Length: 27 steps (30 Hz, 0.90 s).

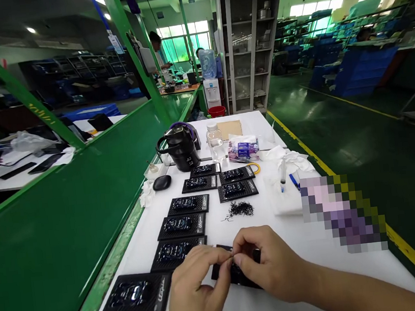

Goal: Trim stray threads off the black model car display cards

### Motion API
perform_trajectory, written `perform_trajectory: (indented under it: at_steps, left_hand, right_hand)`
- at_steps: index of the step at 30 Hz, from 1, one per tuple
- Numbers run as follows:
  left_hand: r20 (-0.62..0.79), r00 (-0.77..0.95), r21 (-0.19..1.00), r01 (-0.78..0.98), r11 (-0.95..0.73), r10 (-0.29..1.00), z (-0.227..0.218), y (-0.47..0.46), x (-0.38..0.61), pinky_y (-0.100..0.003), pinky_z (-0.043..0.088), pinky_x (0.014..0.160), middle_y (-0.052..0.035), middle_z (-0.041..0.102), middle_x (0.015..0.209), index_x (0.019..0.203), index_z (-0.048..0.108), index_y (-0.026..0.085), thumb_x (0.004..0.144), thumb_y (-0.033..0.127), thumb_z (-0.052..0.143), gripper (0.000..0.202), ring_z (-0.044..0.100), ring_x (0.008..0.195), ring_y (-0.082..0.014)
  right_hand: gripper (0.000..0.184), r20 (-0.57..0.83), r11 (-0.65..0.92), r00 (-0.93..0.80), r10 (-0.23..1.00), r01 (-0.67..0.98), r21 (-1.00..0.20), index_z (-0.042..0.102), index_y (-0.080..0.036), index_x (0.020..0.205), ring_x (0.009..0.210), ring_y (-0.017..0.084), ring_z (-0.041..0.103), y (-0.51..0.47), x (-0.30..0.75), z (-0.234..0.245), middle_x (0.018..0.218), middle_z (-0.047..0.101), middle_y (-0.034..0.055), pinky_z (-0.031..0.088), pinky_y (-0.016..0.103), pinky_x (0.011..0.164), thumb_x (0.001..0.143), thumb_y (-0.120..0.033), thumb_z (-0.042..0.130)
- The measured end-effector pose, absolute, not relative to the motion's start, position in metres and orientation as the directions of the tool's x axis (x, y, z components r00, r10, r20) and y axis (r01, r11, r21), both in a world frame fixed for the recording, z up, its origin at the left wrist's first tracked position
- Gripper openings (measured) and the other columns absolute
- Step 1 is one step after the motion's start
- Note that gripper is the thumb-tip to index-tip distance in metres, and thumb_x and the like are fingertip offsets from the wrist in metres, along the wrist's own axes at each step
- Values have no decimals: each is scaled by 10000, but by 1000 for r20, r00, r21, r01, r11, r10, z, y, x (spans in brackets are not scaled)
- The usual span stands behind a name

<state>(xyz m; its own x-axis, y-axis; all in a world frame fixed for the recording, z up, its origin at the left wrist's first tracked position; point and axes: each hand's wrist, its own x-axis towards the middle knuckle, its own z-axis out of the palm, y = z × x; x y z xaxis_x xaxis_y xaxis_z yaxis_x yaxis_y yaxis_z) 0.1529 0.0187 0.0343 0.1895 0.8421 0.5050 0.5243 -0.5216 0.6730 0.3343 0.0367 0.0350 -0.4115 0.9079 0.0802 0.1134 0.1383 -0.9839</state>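
Green-painted workshop floor [295,111] runs off behind a long white tabletop [286,234]. Toward its far end stands a black lidded jug with a handle [184,150]. Nearer, the left hand [198,282] pinches thumb and forefinger together, other fingers curled, and the right hand [274,262] meets it in a similar pinch (anything between the fingertips is too small to tell). Below both lies a flat rectangular black plate [238,278], largely hidden. Dark plates carrying glossy model cars [185,205] line the left and middle. Just beyond the hands sits a loose heap of thin black strips [241,208].
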Motion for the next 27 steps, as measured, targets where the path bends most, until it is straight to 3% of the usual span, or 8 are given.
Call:
perform_trajectory:
  at_steps: [7, 11, 16, 19, 22, 24, 27]
  left_hand:
    - [211, 216, 830, 476, -291, 953, 37, 17, 151, -287, 519, 696, 8, 691, 767, 765, 644, 248, 873, 274, 593, 123, 655, 732, -176]
    - [72, 281, 821, 528, -217, 957, 42, 24, 155, -285, 452, 640, -3, 639, 728, 766, 586, 238, 944, 331, 502, 217, 587, 688, -175]
    - [-1, 357, 789, 574, -218, 934, 43, 34, 170, -295, 371, 583, 5, 560, 735, 841, 439, 250, 1020, 366, 314, 247, 488, 632, -174]
    - [24, 353, 822, 525, -219, 935, 43, 37, 180, -300, 357, 572, 2, 536, 736, 831, 414, 246, 1025, 396, 299, 271, 463, 626, -170]
    - [69, 307, 868, 450, -208, 949, 45, 38, 187, -297, 357, 568, 0, 525, 727, 816, 422, 235, 1018, 394, 322, 276, 453, 624, -162]
    - [60, 303, 895, 405, -185, 951, 46, 39, 189, -287, 360, 571, 1, 523, 732, 812, 435, 227, 1013, 398, 347, 278, 451, 639, -155]
    - [0, 343, 937, 329, -120, 939, 47, 40, 187, -259, 378, 565, 8, 527, 731, 814, 472, 216, 1002, 432, 393, 297, 442, 636, -138]
  right_hand:
    - [71, 92, 186, -426, 900, 184, -965, 631, -185, 699, 570, 114, 493, 36, 335, 34, 613, 579, -32, 374, 220, 525, 749, -141, 605]
    - [95, 147, 262, -402, 904, 248, -933, 613, -190, 671, 592, 122, 511, 41, 338, 35, 625, 587, -30, 403, 233, 569, 744, -134, 591]
    - [127, 323, 425, -335, 885, 298, -855, 581, -202, 673, 608, 124, 507, 52, 346, 32, 641, 571, -37, 411, 245, 604, 727, -89, 560]
    - [134, 417, 500, -304, 856, 291, -815, 577, -201, 682, 611, 124, 506, 54, 349, 34, 654, 575, -33, 408, 251, 611, 729, -78, 552]
    - [113, 292, 356, -262, 920, 245, -902, 589, -199, 687, 614, 124, 501, 55, 351, 37, 649, 569, -32, 403, 244, 590, 753, -108, 570]
    - [89, 96, 142, -296, 950, 137, -980, 588, -193, 697, 586, 116, 487, 57, 354, 38, 628, 548, -38, 385, 232, 545, 780, -162, 587]
    - [98, -114, -135, -434, 894, -18, -991, 594, -178, 715, 532, 106, 497, 63, 358, 37, 596, 543, -44, 395, 225, 517, 790, -236, 618]
